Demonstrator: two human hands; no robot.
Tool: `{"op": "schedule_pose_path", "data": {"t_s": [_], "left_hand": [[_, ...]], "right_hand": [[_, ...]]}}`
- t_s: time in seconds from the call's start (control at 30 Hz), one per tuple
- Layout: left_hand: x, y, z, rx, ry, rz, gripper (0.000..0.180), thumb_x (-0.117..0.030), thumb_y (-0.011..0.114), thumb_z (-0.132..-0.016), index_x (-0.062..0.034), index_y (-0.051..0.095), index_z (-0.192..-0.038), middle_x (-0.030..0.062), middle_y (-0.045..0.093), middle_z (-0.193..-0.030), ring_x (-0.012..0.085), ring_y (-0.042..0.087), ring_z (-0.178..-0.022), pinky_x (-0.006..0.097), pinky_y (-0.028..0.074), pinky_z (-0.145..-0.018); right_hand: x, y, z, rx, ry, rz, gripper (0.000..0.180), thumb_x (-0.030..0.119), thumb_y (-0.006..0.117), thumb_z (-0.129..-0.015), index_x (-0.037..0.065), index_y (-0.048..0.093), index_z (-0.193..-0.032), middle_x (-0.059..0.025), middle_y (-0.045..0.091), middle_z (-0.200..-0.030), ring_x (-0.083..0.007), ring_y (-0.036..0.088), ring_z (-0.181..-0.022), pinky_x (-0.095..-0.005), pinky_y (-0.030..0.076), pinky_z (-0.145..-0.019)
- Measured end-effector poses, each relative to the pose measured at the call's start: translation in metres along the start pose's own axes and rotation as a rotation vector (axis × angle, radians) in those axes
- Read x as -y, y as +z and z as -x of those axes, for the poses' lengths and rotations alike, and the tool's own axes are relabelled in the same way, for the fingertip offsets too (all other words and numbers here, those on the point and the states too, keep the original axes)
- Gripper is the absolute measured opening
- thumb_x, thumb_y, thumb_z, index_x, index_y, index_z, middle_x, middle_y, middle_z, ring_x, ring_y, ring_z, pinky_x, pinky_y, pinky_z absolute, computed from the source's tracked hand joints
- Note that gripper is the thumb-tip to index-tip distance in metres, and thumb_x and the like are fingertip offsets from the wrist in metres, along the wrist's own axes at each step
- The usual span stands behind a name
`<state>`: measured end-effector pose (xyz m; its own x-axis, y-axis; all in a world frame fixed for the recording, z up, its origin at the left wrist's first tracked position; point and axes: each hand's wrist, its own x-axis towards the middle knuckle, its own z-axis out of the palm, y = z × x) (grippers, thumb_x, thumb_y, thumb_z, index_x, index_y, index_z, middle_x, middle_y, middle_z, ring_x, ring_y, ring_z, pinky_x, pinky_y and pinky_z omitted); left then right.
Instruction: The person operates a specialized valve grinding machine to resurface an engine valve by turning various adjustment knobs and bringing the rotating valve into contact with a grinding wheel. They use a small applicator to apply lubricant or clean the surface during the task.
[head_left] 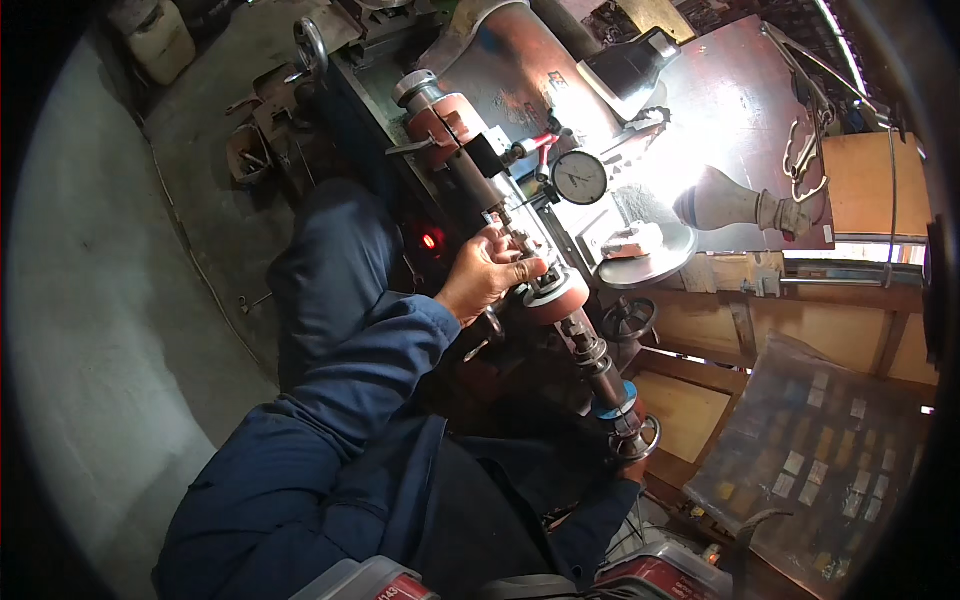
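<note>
My left hand (pixel 490 276) is closed round a slim stepped metal shaft (pixel 519 240), its thumb lying along the near side. The shaft runs in line between a long dark spindle (pixel 476 178) and a wide reddish collar (pixel 558 299). Beside the spindle stands a round dial gauge (pixel 579 178) on a red-and-black holder. At the near right end of the machine, my right hand (pixel 632 470) grips the rim of a small metal handwheel (pixel 648 436); most of its fingers are hidden behind the wheel. A blue ring (pixel 617 400) sits just above that wheel.
A black lamp (pixel 632 76) throws bright light across the metal bench top. Another handwheel (pixel 630 318) and a round metal plate (pixel 655 262) stand right of the shaft. A plastic-covered board (pixel 800 455) leans at the lower right. A small bin (pixel 250 155) is on the left.
</note>
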<state>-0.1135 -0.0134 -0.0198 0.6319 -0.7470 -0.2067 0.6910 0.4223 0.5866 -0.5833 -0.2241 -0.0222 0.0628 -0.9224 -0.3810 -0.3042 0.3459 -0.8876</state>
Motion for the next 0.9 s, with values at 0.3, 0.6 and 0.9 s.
{"op": "schedule_pose_path", "data": {"t_s": [0.3, 0.6, 0.9], "left_hand": [[-0.001, -0.003, -0.002, -0.001, -0.029, 0.011, 0.04, 0.001, 0.074, -0.08, -0.0001, 0.049, -0.11, 0.0103, 0.061, -0.107, 0.0168, 0.061, -0.102, 0.028, 0.05, -0.09], [0.004, -0.002, -0.003, 0.006, -0.009, -0.01, 0.04, -0.008, 0.078, -0.078, -0.0086, 0.051, -0.108, -0.0014, 0.062, -0.093, -0.0003, 0.051, -0.067, 0.016, 0.037, -0.048], [0.003, -0.003, -0.003, -0.002, 0.006, -0.009, 0.039, -0.008, 0.077, -0.079, -0.0089, 0.052, -0.109, -0.0025, 0.062, -0.093, -0.0002, 0.052, -0.069, 0.016, 0.037, -0.05]], "right_hand": [[-0.013, -0.011, 0.034, -0.018, -0.1, 0.355, 0.024, 0.021, 0.05, -0.096, 0.002, 0.064, -0.098, -0.0033, 0.062, -0.08, -0.0129, 0.058, -0.067, -0.0281, 0.048, -0.059], [-0.006, -0.03, 0.064, 0.053, -0.082, 0.645, 0.023, 0.021, 0.049, -0.096, 0.003, 0.064, -0.096, -0.003, 0.061, -0.076, -0.0131, 0.057, -0.062, -0.0285, 0.047, -0.056], [0.055, 0.006, 0.099, 0.164, 0.099, 0.342, 0.029, 0.034, 0.052, -0.098, 0.006, 0.056, -0.09, -0.0011, 0.046, -0.057, -0.0129, 0.046, -0.04, -0.029, 0.04, -0.037]]}}
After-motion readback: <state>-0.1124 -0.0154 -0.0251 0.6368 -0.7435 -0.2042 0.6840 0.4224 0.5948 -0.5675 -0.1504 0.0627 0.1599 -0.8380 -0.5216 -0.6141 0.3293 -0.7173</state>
